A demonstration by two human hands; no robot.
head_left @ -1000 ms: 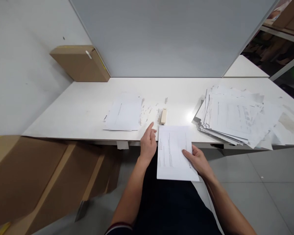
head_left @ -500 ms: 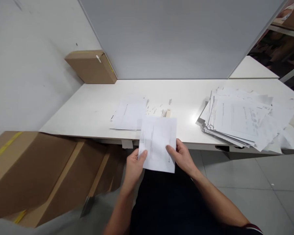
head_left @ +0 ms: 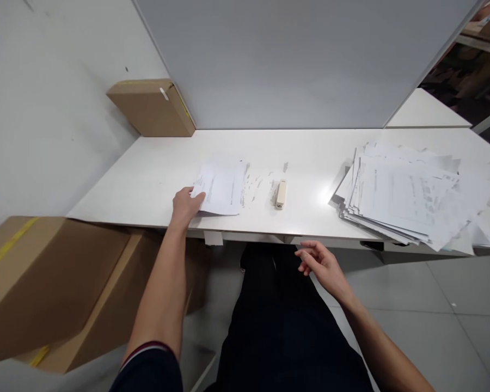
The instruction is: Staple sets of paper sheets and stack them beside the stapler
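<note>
My left hand (head_left: 187, 204) is closed on the left edge of a printed sheet of paper (head_left: 222, 188), thumb on top and fingers under it. That sheet lies over the small paper pile on the white table, its near edge slightly raised. My right hand (head_left: 319, 265) hangs in front of the table edge with loosely curled fingers apart and nothing in them. Between the hands, on the tabletop, lies a small cream oblong object (head_left: 281, 194), whose kind I cannot make out. Little grey scraps or marks (head_left: 255, 185) are scattered beside it.
A large, untidy stack of printed papers (head_left: 396, 196) covers the right part of the white table (head_left: 306, 158). At the back left a cardboard box (head_left: 151, 109) leans against the wall. More cardboard boxes (head_left: 44, 272) stand below on the left. A grey panel (head_left: 269, 65) rises behind.
The paper, held by both hands before, has moved left and down onto the small pile with my left hand. My right hand has let go and moved slightly right. The cream object is now uncovered.
</note>
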